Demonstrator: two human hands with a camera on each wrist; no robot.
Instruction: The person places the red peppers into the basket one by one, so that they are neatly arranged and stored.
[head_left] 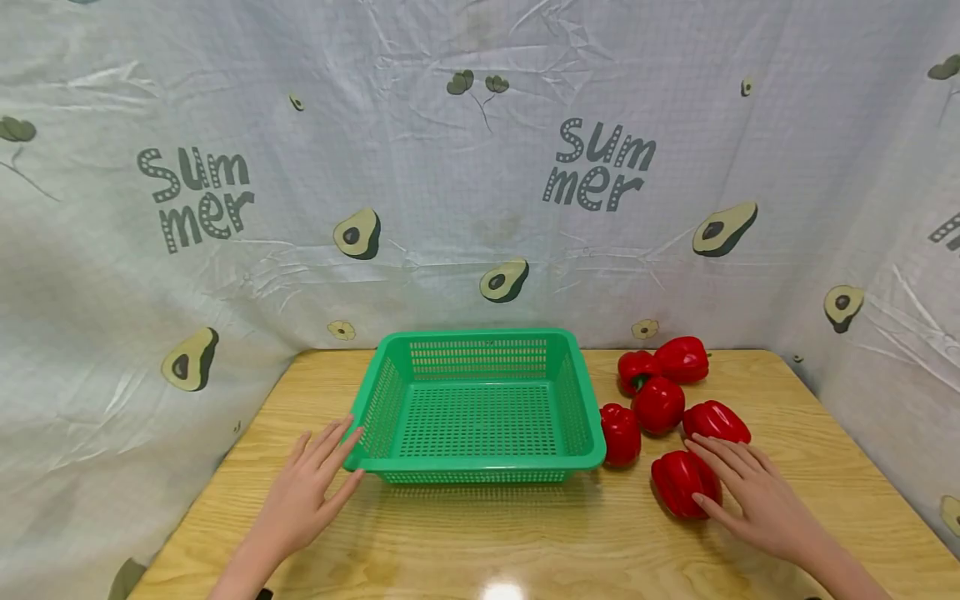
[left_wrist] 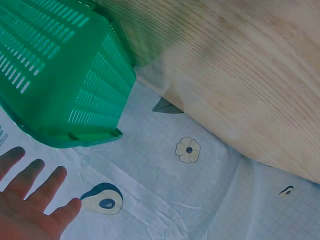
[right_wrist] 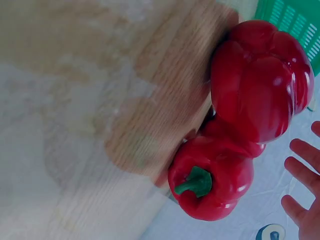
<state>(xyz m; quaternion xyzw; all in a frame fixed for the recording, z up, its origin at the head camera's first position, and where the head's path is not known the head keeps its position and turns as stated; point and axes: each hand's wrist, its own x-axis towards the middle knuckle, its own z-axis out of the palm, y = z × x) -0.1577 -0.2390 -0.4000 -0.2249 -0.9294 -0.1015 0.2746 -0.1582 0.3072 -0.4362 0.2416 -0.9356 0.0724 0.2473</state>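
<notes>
With all fingers loosely outspread, the right hand (head_left: 759,502) is held beside the nearest red pepper (head_left: 678,485) (contact cannot be told) and the left hand (head_left: 306,492) at the near-left corner of the green basket (head_left: 480,463), to whose right five more peppers (head_left: 658,407) are grouped.

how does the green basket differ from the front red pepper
The basket is green, the front pepper red. The basket is rectangular and full of slots; the pepper is rounded and glossy. The basket is larger than the pepper. Both sit on the wooden table.
</notes>
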